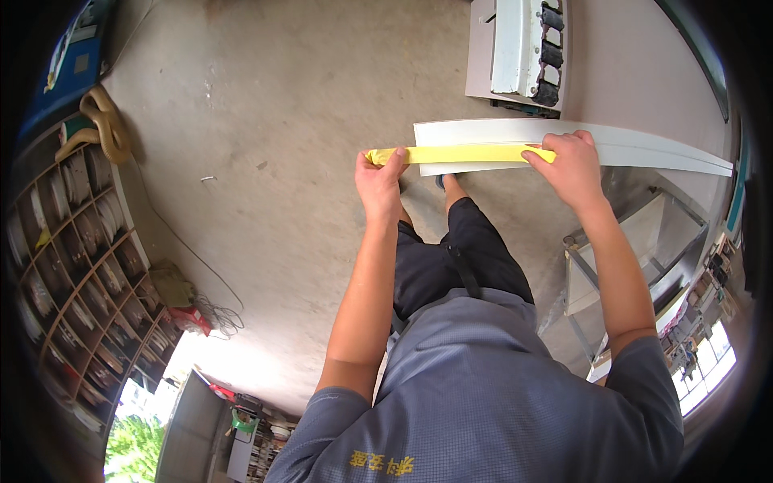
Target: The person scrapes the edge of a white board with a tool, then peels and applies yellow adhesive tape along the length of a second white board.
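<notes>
Work status: the yellow strip [467, 154] extends between the two hands, at the upper center of the frame, and lies in line with the long white panel [644, 146], which runs from the center toward the right edge. As far as the view shows, the strip is laid out lengthwise over the left part of the panel; its left end reaches past the panel's left edge. The portion of the panel to the right of the right hand shows no yellow strip, so that length appears uncovered. Whether the strip is bonded to the panel or only held in front of it cannot be determined. Hands: the left hand [378, 185] is closed at the left end of the strip, pinching it between thumb and curled fingers; the strip looks crumpled at this grip. The right hand [576, 167] pinches the opposite end, its thumb and fingers pressed together and its remaining fingers folded. Neither hand is spread. Contact between the right hand and the panel behind it cannot be confirmed. A white machine [514, 48] stands above the panel, at the upper right.
</notes>
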`<action>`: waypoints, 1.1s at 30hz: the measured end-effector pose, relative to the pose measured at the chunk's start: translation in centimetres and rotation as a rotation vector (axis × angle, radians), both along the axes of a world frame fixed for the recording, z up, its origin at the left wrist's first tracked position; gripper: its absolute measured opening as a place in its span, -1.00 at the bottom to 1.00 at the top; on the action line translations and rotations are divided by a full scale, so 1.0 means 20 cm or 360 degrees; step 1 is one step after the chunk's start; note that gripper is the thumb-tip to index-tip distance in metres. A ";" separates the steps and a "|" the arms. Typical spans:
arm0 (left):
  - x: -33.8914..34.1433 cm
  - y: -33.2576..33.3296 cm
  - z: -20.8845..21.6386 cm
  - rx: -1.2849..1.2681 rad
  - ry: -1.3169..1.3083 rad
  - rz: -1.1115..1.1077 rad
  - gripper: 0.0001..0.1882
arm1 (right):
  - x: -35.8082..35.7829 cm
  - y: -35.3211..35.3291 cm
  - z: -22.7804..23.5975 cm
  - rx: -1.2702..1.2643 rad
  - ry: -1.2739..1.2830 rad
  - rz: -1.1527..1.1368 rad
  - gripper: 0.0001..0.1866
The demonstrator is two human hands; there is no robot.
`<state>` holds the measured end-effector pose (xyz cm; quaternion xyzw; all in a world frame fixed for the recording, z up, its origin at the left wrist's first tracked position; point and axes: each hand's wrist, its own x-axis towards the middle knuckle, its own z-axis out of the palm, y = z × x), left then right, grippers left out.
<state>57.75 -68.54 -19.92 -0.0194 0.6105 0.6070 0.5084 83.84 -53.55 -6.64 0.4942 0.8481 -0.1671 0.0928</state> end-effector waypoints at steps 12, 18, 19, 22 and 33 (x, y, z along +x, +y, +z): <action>0.04 0.02 -0.02 0.0073 0.0125 -0.0002 -0.74 | -0.07 0.00 -0.05 0.0127 -0.0166 -0.0040 -0.72; 0.04 0.01 -0.02 0.0052 0.0273 -0.0066 -0.75 | -0.06 0.01 -0.06 0.0113 -0.0182 -0.0030 -0.70; 0.04 0.01 -0.03 0.0055 0.0292 -0.0079 -0.75 | -0.06 0.01 -0.06 0.0113 -0.0178 -0.0039 -0.70; 0.04 0.01 -0.04 0.0063 0.0346 -0.0101 -0.75 | -0.06 0.00 -0.05 0.0109 -0.0175 -0.0060 -0.70; 0.00 -0.04 0.02 0.0073 0.0460 -0.0288 -0.78 | -0.03 -0.01 -0.01 0.0050 -0.0145 0.0022 -0.69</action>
